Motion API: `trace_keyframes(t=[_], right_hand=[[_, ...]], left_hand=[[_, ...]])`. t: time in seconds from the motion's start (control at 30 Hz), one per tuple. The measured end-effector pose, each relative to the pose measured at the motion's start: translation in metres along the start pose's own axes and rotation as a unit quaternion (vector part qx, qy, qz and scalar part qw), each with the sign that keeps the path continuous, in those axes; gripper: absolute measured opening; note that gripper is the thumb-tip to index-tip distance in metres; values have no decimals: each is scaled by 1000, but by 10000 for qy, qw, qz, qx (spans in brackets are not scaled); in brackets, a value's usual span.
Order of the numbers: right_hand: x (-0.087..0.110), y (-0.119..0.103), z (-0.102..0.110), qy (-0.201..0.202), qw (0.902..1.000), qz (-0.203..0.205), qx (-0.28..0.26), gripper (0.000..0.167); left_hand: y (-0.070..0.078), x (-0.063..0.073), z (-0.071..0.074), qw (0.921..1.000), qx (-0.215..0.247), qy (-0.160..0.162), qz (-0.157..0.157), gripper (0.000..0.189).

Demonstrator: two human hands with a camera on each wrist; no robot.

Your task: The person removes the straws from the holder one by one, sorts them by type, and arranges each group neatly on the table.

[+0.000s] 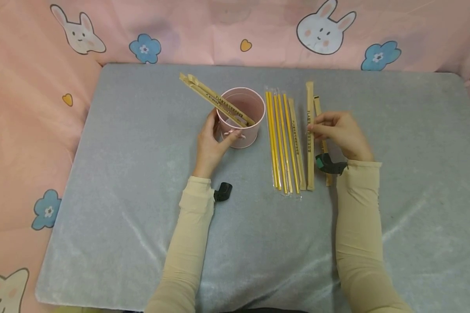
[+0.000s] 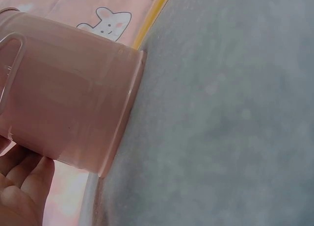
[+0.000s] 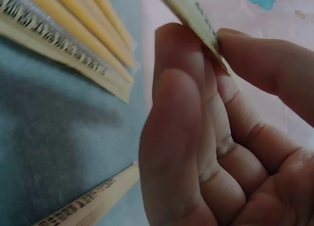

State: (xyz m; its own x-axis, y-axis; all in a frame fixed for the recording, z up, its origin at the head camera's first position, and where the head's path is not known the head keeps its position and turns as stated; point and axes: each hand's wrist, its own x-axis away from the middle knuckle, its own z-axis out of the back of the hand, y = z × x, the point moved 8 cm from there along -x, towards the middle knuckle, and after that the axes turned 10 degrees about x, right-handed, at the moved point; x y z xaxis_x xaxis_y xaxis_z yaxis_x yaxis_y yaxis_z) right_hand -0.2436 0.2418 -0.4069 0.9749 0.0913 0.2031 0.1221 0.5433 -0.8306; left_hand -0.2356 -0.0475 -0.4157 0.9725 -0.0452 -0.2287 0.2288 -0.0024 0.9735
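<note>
My left hand (image 1: 210, 150) holds a small pink bucket (image 1: 253, 138) by its left side, thumb at the front near the handle. Paper-wrapped straws (image 1: 205, 95) lean out over the bucket's left rim. Between thumb and fingers, my right hand (image 1: 344, 132) pinches another paper-wrapped straw (image 1: 310, 167), seen raised off the table in the right wrist view. One wrapped straw (image 1: 317, 104) lies partly hidden beneath that hand. Left of the pinched straw lie another paper-wrapped straw (image 1: 296, 145) and several yellow straws (image 1: 280, 143) in clear wrappers, side by side.
A grey cloth-covered table (image 1: 133, 165) bears everything. Behind it and at the left hangs a pink curtain (image 1: 203, 30) printed with rabbits and flowers. Dark wrist cameras (image 1: 223, 191) are worn on both wrists.
</note>
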Motion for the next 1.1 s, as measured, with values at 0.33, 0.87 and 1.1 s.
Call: trace_keyframes(t=[0.33, 0.87, 1.1], right_hand=[[-7, 14, -6, -75, 9987, -261, 426, 24], [-10, 20, -12, -35, 9958, -449, 801, 26], [-11, 22, -14, -129, 9948, -503, 873, 27]], left_hand=[[-1, 0, 0, 10000, 29, -13, 26, 77], [-3, 0, 0, 10000, -7, 17, 51, 76], [-2, 0, 0, 10000, -17, 25, 63, 77]])
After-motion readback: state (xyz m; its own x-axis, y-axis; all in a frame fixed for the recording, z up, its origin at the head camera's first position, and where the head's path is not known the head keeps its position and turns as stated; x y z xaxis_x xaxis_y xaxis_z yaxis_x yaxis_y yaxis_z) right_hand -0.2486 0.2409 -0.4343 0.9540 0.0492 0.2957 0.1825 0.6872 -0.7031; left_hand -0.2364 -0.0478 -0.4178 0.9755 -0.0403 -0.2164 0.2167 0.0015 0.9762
